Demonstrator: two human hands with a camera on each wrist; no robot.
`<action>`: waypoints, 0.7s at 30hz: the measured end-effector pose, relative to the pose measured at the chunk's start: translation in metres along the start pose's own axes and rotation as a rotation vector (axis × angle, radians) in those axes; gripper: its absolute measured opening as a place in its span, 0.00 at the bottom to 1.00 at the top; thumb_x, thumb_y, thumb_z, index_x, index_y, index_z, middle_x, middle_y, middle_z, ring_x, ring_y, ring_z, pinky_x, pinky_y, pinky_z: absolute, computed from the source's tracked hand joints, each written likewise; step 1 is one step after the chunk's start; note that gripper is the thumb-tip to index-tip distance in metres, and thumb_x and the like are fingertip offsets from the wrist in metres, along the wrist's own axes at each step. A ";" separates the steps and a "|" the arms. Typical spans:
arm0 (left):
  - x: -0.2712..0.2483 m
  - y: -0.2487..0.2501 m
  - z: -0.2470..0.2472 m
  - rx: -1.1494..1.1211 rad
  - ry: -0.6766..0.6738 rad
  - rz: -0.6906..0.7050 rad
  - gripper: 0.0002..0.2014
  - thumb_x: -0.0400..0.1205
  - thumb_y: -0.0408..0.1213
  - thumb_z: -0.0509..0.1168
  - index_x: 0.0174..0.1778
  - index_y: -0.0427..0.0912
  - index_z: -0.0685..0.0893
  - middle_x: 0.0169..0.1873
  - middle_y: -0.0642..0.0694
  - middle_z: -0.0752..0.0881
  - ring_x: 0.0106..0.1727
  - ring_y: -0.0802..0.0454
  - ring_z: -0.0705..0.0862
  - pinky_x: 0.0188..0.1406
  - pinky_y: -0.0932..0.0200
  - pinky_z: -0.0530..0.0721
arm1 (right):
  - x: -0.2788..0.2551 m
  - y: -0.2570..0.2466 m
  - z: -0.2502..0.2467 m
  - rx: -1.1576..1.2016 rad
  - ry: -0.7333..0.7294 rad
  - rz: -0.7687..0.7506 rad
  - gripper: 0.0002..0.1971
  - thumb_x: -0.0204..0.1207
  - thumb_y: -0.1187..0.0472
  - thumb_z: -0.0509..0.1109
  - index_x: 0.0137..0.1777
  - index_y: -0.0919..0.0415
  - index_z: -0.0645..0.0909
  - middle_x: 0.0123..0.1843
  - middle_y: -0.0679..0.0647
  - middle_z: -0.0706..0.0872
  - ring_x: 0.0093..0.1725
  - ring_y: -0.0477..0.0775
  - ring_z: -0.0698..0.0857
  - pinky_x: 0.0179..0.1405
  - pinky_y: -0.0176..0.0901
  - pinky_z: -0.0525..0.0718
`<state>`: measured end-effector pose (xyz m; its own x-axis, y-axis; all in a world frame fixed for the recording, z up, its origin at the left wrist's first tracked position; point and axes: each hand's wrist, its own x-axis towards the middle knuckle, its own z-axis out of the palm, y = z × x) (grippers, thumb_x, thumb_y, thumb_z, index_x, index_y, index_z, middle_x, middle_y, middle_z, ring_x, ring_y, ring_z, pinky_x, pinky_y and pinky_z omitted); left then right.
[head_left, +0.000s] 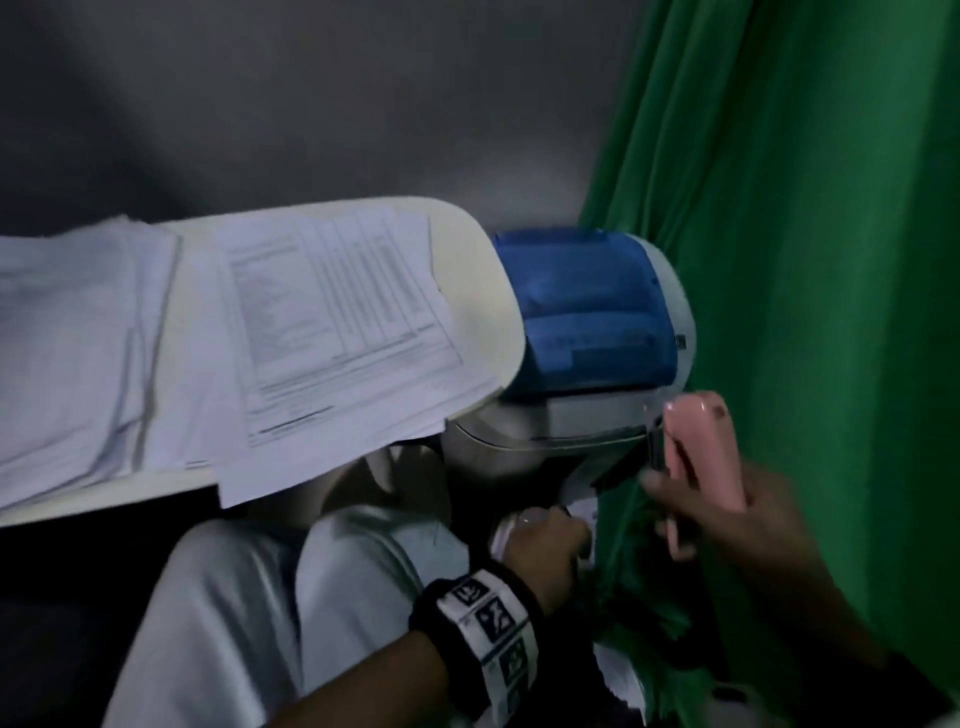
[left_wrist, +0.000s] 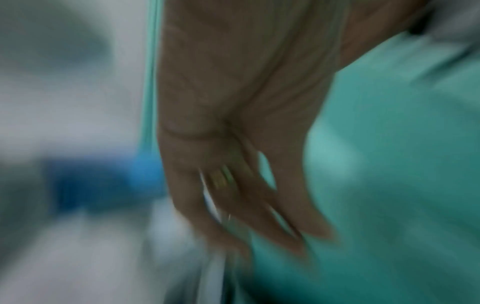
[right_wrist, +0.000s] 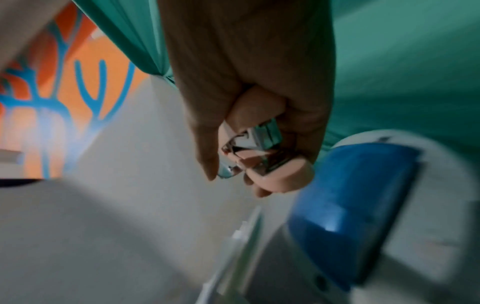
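My right hand (head_left: 727, 519) grips a pink stapler (head_left: 701, 447) upright beside the green curtain, just right of the printer's front corner. In the right wrist view the fingers (right_wrist: 207, 144) wrap the stapler (right_wrist: 280, 170), whose metal jaw end shows between them. My left hand (head_left: 550, 540), with a ring on it, is low under the printer's front. It seems to pinch a few white paper sheets (head_left: 584, 512). The left wrist view is badly blurred: the fingers (left_wrist: 259, 226) point down along thin white sheet edges (left_wrist: 215, 265).
A blue and white printer (head_left: 587, 322) stands between the cream table (head_left: 483, 291) and the green curtain (head_left: 805, 260). Printed sheets (head_left: 332, 332) overhang the table's near edge and a paper stack (head_left: 78, 338) lies at left. My knees in light trousers (head_left: 260, 597) are below.
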<state>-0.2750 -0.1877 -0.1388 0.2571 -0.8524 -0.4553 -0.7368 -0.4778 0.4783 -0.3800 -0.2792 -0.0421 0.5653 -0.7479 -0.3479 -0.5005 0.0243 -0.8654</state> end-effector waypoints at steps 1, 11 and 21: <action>-0.025 0.006 -0.013 0.000 -0.005 0.056 0.14 0.79 0.32 0.64 0.60 0.37 0.84 0.61 0.33 0.82 0.62 0.35 0.82 0.58 0.48 0.81 | -0.001 -0.020 0.004 0.034 -0.040 -0.084 0.16 0.58 0.54 0.78 0.41 0.63 0.82 0.31 0.58 0.88 0.29 0.54 0.87 0.21 0.36 0.83; -0.141 -0.129 -0.190 -0.290 0.830 -0.507 0.18 0.81 0.41 0.66 0.61 0.33 0.80 0.61 0.35 0.80 0.64 0.40 0.78 0.59 0.53 0.75 | 0.084 -0.156 0.130 -0.256 -0.212 -0.206 0.16 0.73 0.48 0.73 0.48 0.62 0.83 0.39 0.54 0.84 0.36 0.53 0.82 0.29 0.37 0.74; -0.114 -0.160 -0.172 -0.398 0.597 -0.847 0.40 0.74 0.50 0.73 0.74 0.30 0.65 0.76 0.34 0.52 0.81 0.31 0.50 0.76 0.38 0.65 | 0.092 -0.150 0.165 -0.212 -0.225 0.010 0.11 0.69 0.61 0.75 0.41 0.66 0.76 0.42 0.60 0.81 0.46 0.62 0.85 0.49 0.54 0.88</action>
<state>-0.0786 -0.0506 -0.0342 0.9215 -0.1324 -0.3651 0.0452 -0.8970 0.4396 -0.1452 -0.2423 -0.0039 0.6792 -0.5817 -0.4475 -0.6189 -0.1263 -0.7752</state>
